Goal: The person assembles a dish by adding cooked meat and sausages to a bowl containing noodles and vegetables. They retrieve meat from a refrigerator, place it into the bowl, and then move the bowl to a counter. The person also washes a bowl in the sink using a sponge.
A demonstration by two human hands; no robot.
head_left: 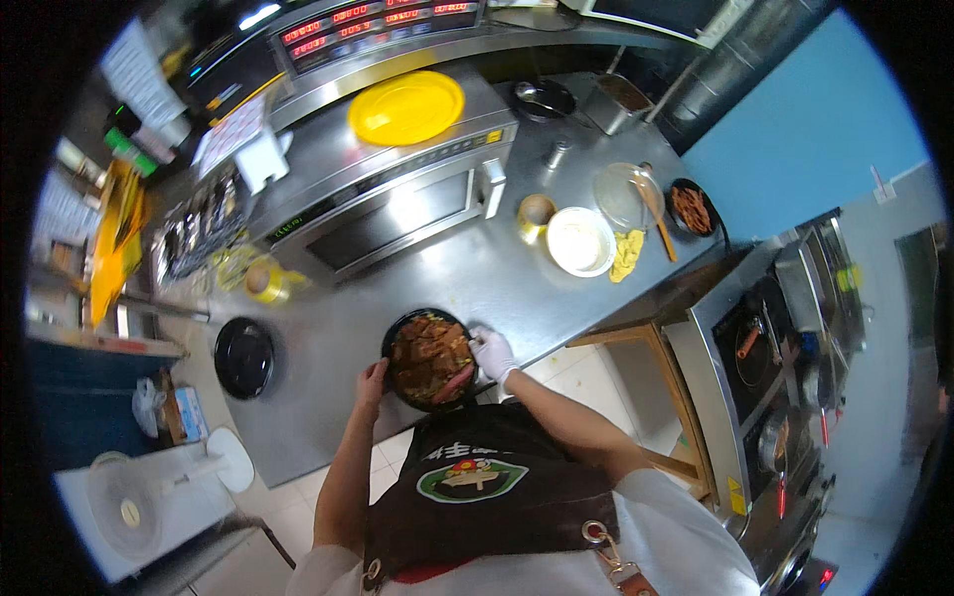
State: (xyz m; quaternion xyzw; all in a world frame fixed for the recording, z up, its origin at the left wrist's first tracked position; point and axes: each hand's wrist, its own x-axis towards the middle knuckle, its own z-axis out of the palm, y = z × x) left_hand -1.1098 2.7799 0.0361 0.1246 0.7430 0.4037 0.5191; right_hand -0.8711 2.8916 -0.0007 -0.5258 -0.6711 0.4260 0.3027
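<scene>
A round black bowl [396, 389] is at the near edge of the steel counter [308, 397], close in front of my apron. It is filled with brown sliced meat [427, 348] and some yellowish bits, with a pinkish sausage-like piece [454, 383] at the lower right. My bare left hand [372, 383] grips the bowl's left rim. On the other side, my right hand [492, 354] in a white glove pinches the right rim. An empty-looking black plate [243, 358] lies further left.
Behind the bowl stands a steel oven [393, 223] with a yellow plate [405, 107] on top. To the right are a white tub [580, 242], tape rolls [537, 214], a yellow cloth [626, 254], a wooden-handled utensil [658, 221] and a pan of meat strips [692, 207]. Stove pans [752, 353] stand far right.
</scene>
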